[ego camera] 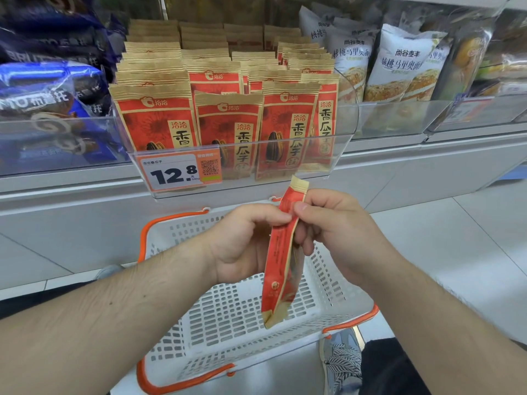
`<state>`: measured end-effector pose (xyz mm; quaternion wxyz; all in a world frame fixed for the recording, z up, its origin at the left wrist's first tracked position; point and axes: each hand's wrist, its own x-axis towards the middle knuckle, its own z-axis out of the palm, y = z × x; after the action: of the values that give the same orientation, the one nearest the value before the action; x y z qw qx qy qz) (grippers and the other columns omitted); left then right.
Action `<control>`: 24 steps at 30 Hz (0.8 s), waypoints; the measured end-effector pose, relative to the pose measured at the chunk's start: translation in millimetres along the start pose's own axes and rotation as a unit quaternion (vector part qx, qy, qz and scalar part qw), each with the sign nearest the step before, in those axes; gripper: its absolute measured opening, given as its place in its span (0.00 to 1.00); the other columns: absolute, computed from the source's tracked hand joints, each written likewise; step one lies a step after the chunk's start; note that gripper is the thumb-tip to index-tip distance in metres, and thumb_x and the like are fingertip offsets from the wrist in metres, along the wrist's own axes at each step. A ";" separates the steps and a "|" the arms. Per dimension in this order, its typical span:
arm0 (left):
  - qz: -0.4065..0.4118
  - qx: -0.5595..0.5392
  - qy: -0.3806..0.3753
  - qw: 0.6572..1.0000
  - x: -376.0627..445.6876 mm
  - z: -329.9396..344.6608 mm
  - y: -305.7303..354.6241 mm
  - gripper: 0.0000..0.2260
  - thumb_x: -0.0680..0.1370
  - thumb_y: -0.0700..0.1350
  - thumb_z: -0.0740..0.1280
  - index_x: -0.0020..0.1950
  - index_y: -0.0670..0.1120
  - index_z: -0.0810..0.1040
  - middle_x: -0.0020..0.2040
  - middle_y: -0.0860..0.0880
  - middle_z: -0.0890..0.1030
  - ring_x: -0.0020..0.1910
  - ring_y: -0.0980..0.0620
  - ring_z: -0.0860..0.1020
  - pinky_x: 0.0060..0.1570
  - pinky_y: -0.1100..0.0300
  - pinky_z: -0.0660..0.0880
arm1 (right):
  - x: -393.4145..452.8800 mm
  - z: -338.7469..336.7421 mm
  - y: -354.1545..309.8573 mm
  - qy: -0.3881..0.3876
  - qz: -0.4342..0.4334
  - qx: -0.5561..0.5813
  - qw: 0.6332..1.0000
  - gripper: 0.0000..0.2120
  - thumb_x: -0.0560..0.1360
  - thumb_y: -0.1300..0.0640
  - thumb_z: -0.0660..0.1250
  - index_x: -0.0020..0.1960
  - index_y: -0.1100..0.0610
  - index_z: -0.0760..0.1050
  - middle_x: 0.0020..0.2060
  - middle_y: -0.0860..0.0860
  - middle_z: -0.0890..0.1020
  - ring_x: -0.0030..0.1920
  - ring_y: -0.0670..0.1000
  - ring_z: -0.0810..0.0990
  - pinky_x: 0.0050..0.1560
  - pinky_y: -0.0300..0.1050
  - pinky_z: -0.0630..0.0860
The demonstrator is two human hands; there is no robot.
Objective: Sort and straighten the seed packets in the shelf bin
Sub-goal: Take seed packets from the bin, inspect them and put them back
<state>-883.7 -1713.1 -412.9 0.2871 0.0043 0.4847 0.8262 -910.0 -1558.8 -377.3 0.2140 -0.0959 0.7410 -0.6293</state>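
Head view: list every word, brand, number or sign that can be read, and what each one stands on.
"洽洽" and "香瓜子": seed packets in the shelf bin.
"洽洽香瓜子" and "12.8": price tag on the bin front; its QR code and small print are unreadable.
"尚谷麦丰": white bread bags, right.
Held packet: print too small.
Blue bags, left: blurred.

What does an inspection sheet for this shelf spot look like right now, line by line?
Surface: clear plastic shelf bin, orange price tag on front.
Job's things: red and tan paper seed packets upright in rows; one loose red packet held edge-on above the basket.
Clutter: white plastic basket with orange rim, nothing inside.
Hands: left hand and right hand both pinch the loose packet.
Cables: nothing seen.
Surroundings: white bread bags right, blue snack bags left.
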 end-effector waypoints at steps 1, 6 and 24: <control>-0.002 -0.009 -0.013 1.000 0.5 0.2 -0.7 0.10 0.66 0.48 0.66 0.36 0.41 0.78 0.40 0.39 0.80 0.36 0.43 0.76 0.39 0.55 0.76 | 0.0 -0.5 -0.5 -0.005 0.000 0.001 1.000 0.14 0.78 0.61 0.64 0.33 0.59 0.75 0.25 0.55 0.76 0.23 0.51 0.71 0.30 0.44 0.67; -0.001 -0.015 -0.035 0.999 2.0 -0.9 -1.6 0.11 0.66 0.49 0.66 0.36 0.41 0.79 0.41 0.40 0.81 0.39 0.44 0.76 0.41 0.54 0.75 | -1.4 -0.7 -1.9 -0.007 0.000 0.005 1.000 0.16 0.80 0.64 0.62 0.33 0.59 0.74 0.25 0.55 0.75 0.23 0.52 0.69 0.31 0.46 0.64; 0.027 -0.033 0.282 0.958 6.5 8.2 2.1 0.16 0.78 0.46 0.65 0.29 0.48 0.76 0.31 0.50 0.76 0.37 0.47 0.75 0.40 0.47 0.76 | -10.1 -11.5 -16.1 -0.143 0.080 -0.277 0.947 0.12 0.74 0.56 0.72 0.34 0.59 0.79 0.28 0.53 0.81 0.28 0.47 0.79 0.34 0.39 0.76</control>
<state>-887.7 -1704.3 -408.6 0.1163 -0.2253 0.5185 0.8167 -908.2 -1547.5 -358.3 0.3319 -0.1810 0.8530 -0.3598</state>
